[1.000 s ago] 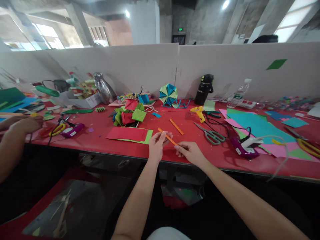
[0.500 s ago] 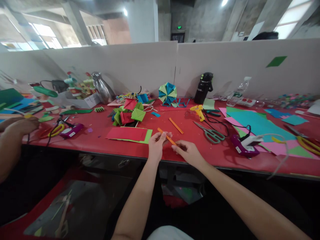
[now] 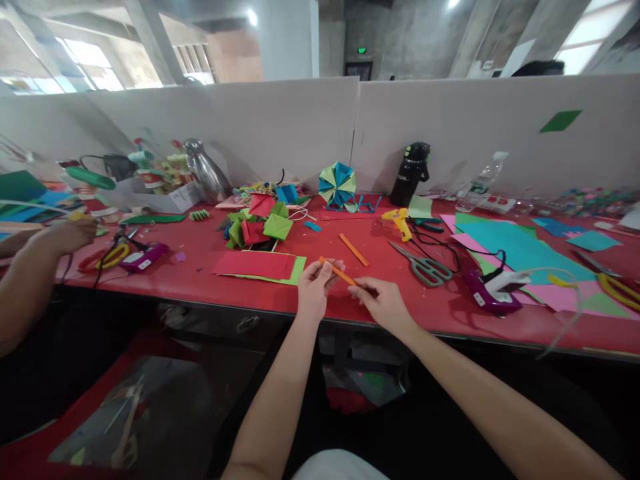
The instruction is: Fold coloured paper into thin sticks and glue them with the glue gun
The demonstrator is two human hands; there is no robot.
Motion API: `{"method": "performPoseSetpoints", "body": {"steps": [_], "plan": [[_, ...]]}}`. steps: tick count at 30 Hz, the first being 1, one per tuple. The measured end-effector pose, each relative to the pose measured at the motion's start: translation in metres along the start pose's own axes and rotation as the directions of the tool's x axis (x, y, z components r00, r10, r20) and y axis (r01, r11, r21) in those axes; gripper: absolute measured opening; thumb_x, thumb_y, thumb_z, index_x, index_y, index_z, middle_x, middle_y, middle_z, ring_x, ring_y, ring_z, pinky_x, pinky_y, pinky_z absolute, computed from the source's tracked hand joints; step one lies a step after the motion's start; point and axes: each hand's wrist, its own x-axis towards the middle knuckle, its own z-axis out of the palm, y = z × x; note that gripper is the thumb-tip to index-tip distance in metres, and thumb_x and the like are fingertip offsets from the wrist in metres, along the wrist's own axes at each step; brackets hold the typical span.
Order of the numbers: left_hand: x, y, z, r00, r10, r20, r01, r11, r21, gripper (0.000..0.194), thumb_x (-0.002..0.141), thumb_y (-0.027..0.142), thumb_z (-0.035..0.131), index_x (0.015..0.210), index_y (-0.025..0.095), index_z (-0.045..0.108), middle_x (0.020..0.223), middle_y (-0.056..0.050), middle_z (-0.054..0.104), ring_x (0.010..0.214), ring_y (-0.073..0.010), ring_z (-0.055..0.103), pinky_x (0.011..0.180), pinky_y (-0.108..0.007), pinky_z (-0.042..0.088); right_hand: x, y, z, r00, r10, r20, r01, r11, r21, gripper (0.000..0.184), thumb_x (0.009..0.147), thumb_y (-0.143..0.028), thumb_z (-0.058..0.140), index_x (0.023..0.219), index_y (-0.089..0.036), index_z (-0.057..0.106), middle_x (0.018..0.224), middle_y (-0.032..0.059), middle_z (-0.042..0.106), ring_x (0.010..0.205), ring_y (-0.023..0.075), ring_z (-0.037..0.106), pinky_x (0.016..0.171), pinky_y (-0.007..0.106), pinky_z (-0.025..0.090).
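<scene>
Both my hands hold a narrow orange folded paper strip (image 3: 342,274) just above the table's front edge. My left hand (image 3: 316,283) pinches its upper left part, and my right hand (image 3: 381,299) grips the lower right end. A second orange strip (image 3: 354,249) lies on the red table beyond my hands. Left of my left hand rest red paper sheets (image 3: 255,265) on top of light green ones (image 3: 299,271). Grey-green handled scissors (image 3: 425,265) lie to the right, blades toward the strips.
A yellow glue gun (image 3: 399,221) lies behind the scissors. Folded green and red paper pieces (image 3: 277,227) and a blue-and-green paper wheel (image 3: 337,185) sit farther back. A purple power strip (image 3: 490,295) is at right. At left, a co-worker's hand (image 3: 75,233) works.
My hands stay nearly in place on the orange strip, with my right fingers shifting slightly along its lower end. The co-worker's hand at left has moved right and up.
</scene>
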Motion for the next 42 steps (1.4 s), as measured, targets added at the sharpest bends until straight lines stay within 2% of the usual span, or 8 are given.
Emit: {"method": "performPoseSetpoints", "body": {"steps": [5,10,17,21,25,28,36,42], "plan": [[0.001,-0.001,-0.002,0.998,0.006,-0.056,-0.009,0.998,-0.055,0.043,0.057,0.040,0.095,0.081,0.014,0.071,0.086,-0.007,0.079,0.092,-0.0283,0.076,0.087,-0.042,0.062,0.002,-0.004,0.003,1.000,-0.020,-0.003,0.020,1.000,-0.002,0.024,0.092,-0.043,0.063,0.091,-0.022,0.074,0.076,0.0033,0.075,0.069,0.0207,0.071,0.066,0.030,0.055],[0.002,0.000,-0.002,0.999,-0.014,-0.050,0.011,0.998,-0.059,0.044,0.057,0.041,0.095,0.082,0.014,0.071,0.084,-0.007,0.078,0.092,-0.0281,0.076,0.087,-0.042,0.061,0.004,-0.005,0.003,1.000,-0.026,-0.005,0.026,0.999,-0.019,0.023,0.093,-0.041,0.062,0.087,-0.022,0.073,0.074,0.0021,0.074,0.067,0.0195,0.070,0.064,0.029,0.053],[0.000,-0.001,-0.001,0.998,-0.004,0.060,0.000,0.998,0.058,0.040,0.069,0.038,0.088,0.097,0.014,0.073,0.098,-0.011,0.079,0.094,-0.0241,0.076,0.086,-0.035,0.061,0.002,-0.001,-0.004,1.000,-0.017,-0.017,0.015,0.995,-0.094,0.029,0.094,-0.042,0.059,0.076,-0.021,0.069,0.069,0.0019,0.070,0.063,0.0182,0.065,0.064,0.030,0.048],[-0.003,-0.003,0.001,0.993,-0.039,0.113,0.018,0.983,0.180,0.041,0.068,0.039,0.088,0.096,0.013,0.073,0.095,-0.011,0.079,0.091,-0.0250,0.076,0.083,-0.037,0.063,0.000,0.001,-0.005,1.000,0.012,0.014,-0.012,1.000,0.003,0.030,0.094,-0.043,0.060,0.076,-0.020,0.067,0.068,0.0023,0.069,0.063,0.0173,0.064,0.064,0.030,0.048],[-0.002,-0.005,-0.001,0.997,-0.026,0.066,0.013,0.982,0.190,0.040,0.067,0.040,0.089,0.091,0.012,0.073,0.090,-0.012,0.079,0.087,-0.0247,0.076,0.080,-0.037,0.063,0.002,0.003,-0.004,0.989,0.078,0.127,-0.099,0.980,0.173,0.029,0.091,-0.047,0.063,0.090,-0.019,0.070,0.071,0.0025,0.070,0.061,0.0158,0.062,0.061,0.029,0.050],[-0.001,-0.006,-0.002,1.000,-0.013,0.011,0.011,0.986,0.166,0.039,0.067,0.041,0.088,0.088,0.011,0.072,0.088,-0.012,0.079,0.086,-0.0245,0.077,0.078,-0.035,0.063,0.004,0.001,-0.005,0.982,0.088,0.167,-0.123,0.969,0.215,0.031,0.090,-0.048,0.064,0.097,-0.019,0.070,0.074,0.0026,0.071,0.061,0.0145,0.062,0.061,0.028,0.051],[-0.001,-0.005,-0.002,1.000,0.004,-0.025,0.000,0.990,0.138,0.038,0.067,0.040,0.089,0.082,0.012,0.070,0.084,-0.010,0.078,0.082,-0.0233,0.077,0.079,-0.036,0.063,0.007,-0.007,-0.007,0.981,0.112,0.157,-0.144,0.967,0.209,0.038,0.088,-0.055,0.064,0.077,-0.018,0.069,0.067,0.0034,0.069,0.056,0.0133,0.060,0.058,0.027,0.050],[0.000,-0.003,0.000,0.999,-0.044,0.032,0.038,0.984,0.173,0.040,0.068,0.041,0.088,0.091,0.012,0.071,0.092,-0.011,0.078,0.092,-0.0237,0.076,0.079,-0.032,0.062,0.010,-0.005,-0.010,0.974,0.163,0.155,-0.197,0.952,0.233,0.045,0.084,-0.061,0.065,0.074,-0.017,0.068,0.064,0.0038,0.069,0.052,0.0128,0.060,0.055,0.027,0.051]]}}
